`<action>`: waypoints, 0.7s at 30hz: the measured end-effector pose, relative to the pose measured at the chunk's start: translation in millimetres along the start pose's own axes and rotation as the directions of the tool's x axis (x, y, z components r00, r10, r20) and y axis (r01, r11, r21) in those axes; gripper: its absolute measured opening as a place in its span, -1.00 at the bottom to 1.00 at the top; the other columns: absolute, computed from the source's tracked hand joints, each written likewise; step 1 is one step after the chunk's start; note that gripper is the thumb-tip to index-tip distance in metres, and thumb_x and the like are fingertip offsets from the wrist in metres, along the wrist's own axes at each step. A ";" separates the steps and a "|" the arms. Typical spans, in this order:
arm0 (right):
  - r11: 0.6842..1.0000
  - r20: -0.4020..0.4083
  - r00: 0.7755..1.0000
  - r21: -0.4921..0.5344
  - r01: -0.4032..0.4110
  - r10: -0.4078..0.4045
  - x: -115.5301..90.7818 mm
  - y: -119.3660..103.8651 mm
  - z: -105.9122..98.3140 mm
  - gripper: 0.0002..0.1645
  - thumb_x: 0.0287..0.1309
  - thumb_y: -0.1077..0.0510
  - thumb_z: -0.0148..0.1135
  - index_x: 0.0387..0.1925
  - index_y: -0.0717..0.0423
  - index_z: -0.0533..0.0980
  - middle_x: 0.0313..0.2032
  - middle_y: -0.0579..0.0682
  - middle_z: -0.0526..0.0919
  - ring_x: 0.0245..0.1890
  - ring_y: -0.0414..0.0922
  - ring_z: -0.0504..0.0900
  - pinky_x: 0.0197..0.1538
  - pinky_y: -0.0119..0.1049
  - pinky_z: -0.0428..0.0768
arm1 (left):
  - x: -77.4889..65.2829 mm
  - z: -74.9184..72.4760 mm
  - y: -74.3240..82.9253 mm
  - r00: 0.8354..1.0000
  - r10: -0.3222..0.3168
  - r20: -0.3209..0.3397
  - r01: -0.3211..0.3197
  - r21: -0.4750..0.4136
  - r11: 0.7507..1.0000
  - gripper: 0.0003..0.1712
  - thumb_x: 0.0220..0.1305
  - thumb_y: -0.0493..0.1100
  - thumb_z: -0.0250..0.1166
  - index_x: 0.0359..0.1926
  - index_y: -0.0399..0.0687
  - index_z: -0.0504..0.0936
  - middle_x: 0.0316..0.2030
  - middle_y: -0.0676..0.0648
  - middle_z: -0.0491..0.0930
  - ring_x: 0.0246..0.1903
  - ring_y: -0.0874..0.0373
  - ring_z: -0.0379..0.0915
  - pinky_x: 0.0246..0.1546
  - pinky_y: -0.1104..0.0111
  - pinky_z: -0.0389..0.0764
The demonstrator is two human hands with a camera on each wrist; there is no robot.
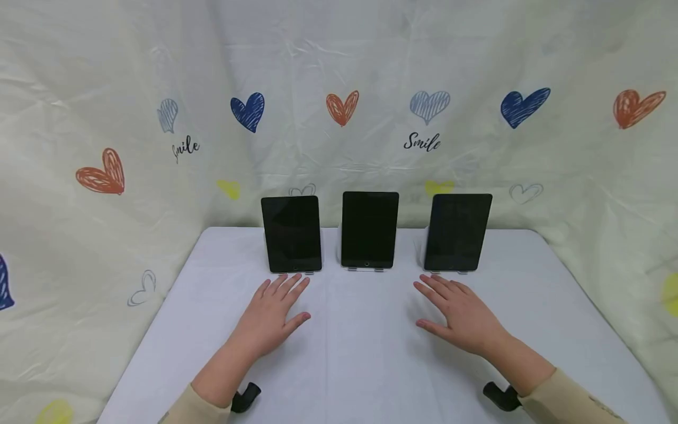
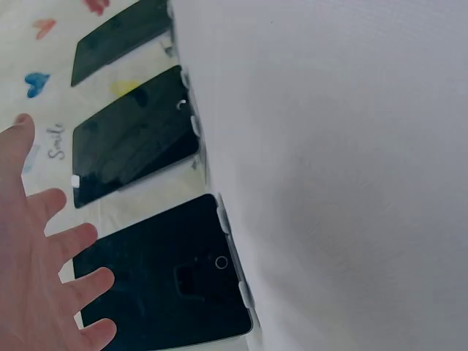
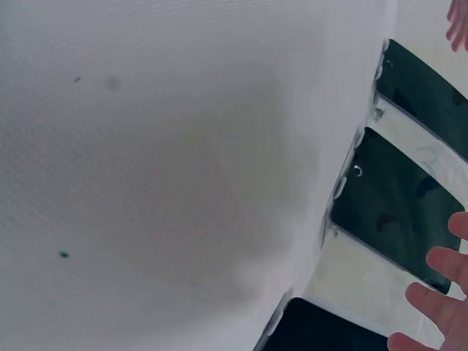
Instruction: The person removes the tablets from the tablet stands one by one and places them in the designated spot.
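Observation:
Three black tablets stand propped on small stands in a row at the back of the white table: a left tablet [image 1: 292, 234], a middle tablet [image 1: 369, 229] and a right tablet [image 1: 458, 232]. My left hand [image 1: 272, 318], fingers spread, hovers in front of the left tablet and holds nothing. In front of the right tablet, my right hand [image 1: 463, 315] is likewise spread with nothing in it. The left wrist view shows the nearest tablet [image 2: 164, 281] beyond my left fingertips. All visible screens are dark.
The white-covered table [image 1: 365, 347] reaches back to a pale curtain [image 1: 328, 53] printed with hearts and "Smile". A black wrist piece [image 1: 246, 397] shows under the left wrist, and another black piece [image 1: 500, 396] under the right. Beige sleeves [image 1: 569, 400] cover the forearms.

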State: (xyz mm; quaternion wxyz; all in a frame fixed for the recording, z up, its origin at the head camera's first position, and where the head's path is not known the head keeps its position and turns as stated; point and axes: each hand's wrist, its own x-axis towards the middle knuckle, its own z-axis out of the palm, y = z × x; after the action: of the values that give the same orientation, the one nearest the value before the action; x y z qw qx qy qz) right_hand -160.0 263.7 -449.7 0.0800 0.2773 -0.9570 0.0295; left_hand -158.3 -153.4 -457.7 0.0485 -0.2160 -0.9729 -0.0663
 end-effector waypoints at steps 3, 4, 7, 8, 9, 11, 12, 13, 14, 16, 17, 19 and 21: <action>1.000 -0.002 1.000 0.012 0.001 -0.001 3.1 -0.6 2.0 -0.01 0.15 -0.45 0.20 0.47 -0.06 0.26 0.42 0.02 0.32 0.39 0.09 0.28 0.32 0.14 0.29 | 0.3 -2.7 -2.3 1.000 -0.007 -0.016 0.007 -0.010 1.000 -0.11 0.36 0.36 0.10 0.57 0.25 0.02 0.50 -0.01 0.12 0.46 -0.09 0.01 0.41 -0.11 -0.02; 1.000 0.000 1.000 0.019 -0.001 0.001 4.2 -0.9 2.6 -0.01 0.15 -0.45 0.19 0.47 -0.06 0.26 0.41 0.03 0.33 0.39 0.09 0.28 0.31 0.14 0.29 | 0.2 -3.6 -3.1 1.000 -0.007 -0.020 0.007 -0.012 1.000 -0.11 0.37 0.36 0.09 0.57 0.24 0.02 0.50 -0.02 0.13 0.46 -0.08 0.01 0.41 -0.11 -0.01; 0.999 0.010 1.000 0.036 -0.013 0.013 7.7 -1.9 3.6 -0.02 0.16 -0.45 0.18 0.47 -0.06 0.27 0.39 0.03 0.36 0.38 0.08 0.30 0.30 0.15 0.31 | -0.2 -6.3 -5.2 0.999 -0.010 -0.030 0.010 -0.015 1.000 -0.12 0.39 0.43 -0.05 0.58 0.24 0.00 0.50 -0.02 0.14 0.46 -0.08 0.01 0.41 -0.09 0.00; 0.999 0.010 1.000 0.044 -0.016 0.015 8.9 -2.2 3.6 -0.03 0.17 -0.45 0.18 0.46 -0.06 0.27 0.39 0.03 0.37 0.37 0.08 0.31 0.30 0.14 0.32 | -0.1 -6.9 -5.9 0.999 -0.012 -0.037 0.011 -0.018 1.000 -0.13 0.39 0.43 -0.07 0.58 0.24 0.01 0.49 -0.02 0.15 0.46 -0.09 0.02 0.41 -0.08 0.01; 0.999 0.013 1.000 0.051 -0.019 0.019 10.1 -2.4 3.7 -0.03 0.17 -0.45 0.18 0.46 -0.06 0.28 0.38 0.03 0.37 0.37 0.08 0.33 0.29 0.15 0.32 | 0.1 -7.4 -6.6 0.999 -0.015 -0.041 0.014 -0.023 1.000 -0.13 0.40 0.44 -0.08 0.57 0.24 0.01 0.49 -0.02 0.15 0.46 -0.09 0.02 0.41 -0.07 0.01; 0.998 0.016 1.000 0.062 -0.023 0.022 12.6 -3.1 3.2 -0.04 0.18 -0.45 0.17 0.46 -0.06 0.28 0.37 0.03 0.39 0.35 0.08 0.35 0.29 0.15 0.33 | 1.0 -8.5 -8.1 0.999 -0.022 -0.047 0.021 -0.032 0.999 -0.14 0.40 0.44 -0.10 0.57 0.23 0.01 0.49 -0.02 0.16 0.46 -0.09 0.03 0.41 -0.06 0.02; 0.998 0.014 1.000 0.064 -0.022 0.022 13.9 -3.5 3.0 -0.04 0.18 -0.46 0.16 0.45 -0.05 0.28 0.36 0.03 0.39 0.34 0.08 0.36 0.28 0.14 0.34 | 1.6 -9.1 -8.7 0.998 -0.026 -0.049 0.025 -0.037 0.999 -0.14 0.41 0.43 -0.08 0.57 0.23 0.02 0.48 -0.02 0.16 0.45 -0.09 0.03 0.41 -0.06 0.02; 0.997 0.012 1.000 0.070 -0.022 0.021 15.2 -4.0 2.7 -0.05 0.18 -0.45 0.16 0.45 -0.05 0.29 0.35 0.03 0.40 0.33 0.08 0.37 0.28 0.14 0.35 | 2.3 -9.6 -9.5 0.998 -0.030 -0.050 0.028 -0.040 0.999 -0.15 0.41 0.38 -0.02 0.57 0.22 0.02 0.48 -0.02 0.17 0.45 -0.09 0.04 0.41 -0.06 0.04; 0.997 0.010 1.000 0.074 -0.021 0.021 16.6 -4.4 2.5 -0.05 0.19 -0.45 0.15 0.45 -0.04 0.29 0.35 0.03 0.41 0.32 0.09 0.38 0.27 0.14 0.36 | 2.8 -9.8 -10.5 0.998 -0.032 -0.052 0.030 -0.043 0.999 -0.16 0.42 0.37 -0.02 0.57 0.22 0.02 0.48 -0.02 0.18 0.45 -0.09 0.05 0.40 -0.05 0.05; 0.996 0.004 1.000 0.083 -0.019 0.019 19.2 -5.4 2.9 -0.06 0.18 -0.44 0.18 0.44 -0.04 0.30 0.33 0.04 0.43 0.30 0.09 0.41 0.26 0.15 0.37 | 3.4 -10.7 -12.0 0.998 -0.038 -0.053 0.035 -0.054 0.998 -0.17 0.42 0.36 -0.01 0.57 0.21 0.03 0.47 -0.02 0.19 0.44 -0.08 0.06 0.40 -0.05 0.07; 0.996 0.000 1.000 0.086 -0.017 0.017 20.6 -5.8 3.3 -0.06 0.18 -0.44 0.18 0.43 -0.03 0.31 0.33 0.04 0.44 0.29 0.09 0.42 0.25 0.15 0.38 | 3.6 -11.0 -12.8 0.998 -0.041 -0.054 0.038 -0.060 0.997 -0.17 0.43 0.35 0.00 0.57 0.21 0.04 0.47 -0.02 0.19 0.44 -0.08 0.07 0.39 -0.04 0.09; 0.996 -0.004 1.000 0.091 -0.017 0.017 23.0 -6.8 4.3 -0.07 0.17 -0.44 0.19 0.42 -0.04 0.33 0.31 0.04 0.46 0.27 0.09 0.44 0.24 0.16 0.40 | 3.8 -11.0 -14.2 0.997 -0.047 -0.060 0.042 -0.075 0.996 -0.18 0.43 0.32 0.03 0.57 0.19 0.06 0.46 -0.03 0.21 0.43 -0.08 0.09 0.38 -0.05 0.11; 0.995 -0.003 1.000 0.098 -0.020 0.021 25.3 -7.8 5.3 -0.07 0.17 -0.44 0.19 0.42 -0.04 0.34 0.30 0.04 0.47 0.25 0.09 0.46 0.22 0.16 0.41 | 3.9 -11.3 -15.3 0.996 -0.052 -0.067 0.046 -0.089 0.995 -0.19 0.43 0.30 0.05 0.56 0.17 0.08 0.46 -0.04 0.22 0.42 -0.08 0.11 0.37 -0.06 0.14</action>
State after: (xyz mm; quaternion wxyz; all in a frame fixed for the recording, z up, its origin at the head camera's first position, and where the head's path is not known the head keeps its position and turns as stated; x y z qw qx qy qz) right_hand -177.6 243.3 -450.5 0.0682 0.2711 -0.9570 0.0776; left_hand -167.5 -167.2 -447.7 0.0709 -0.1916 -0.9718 -0.1176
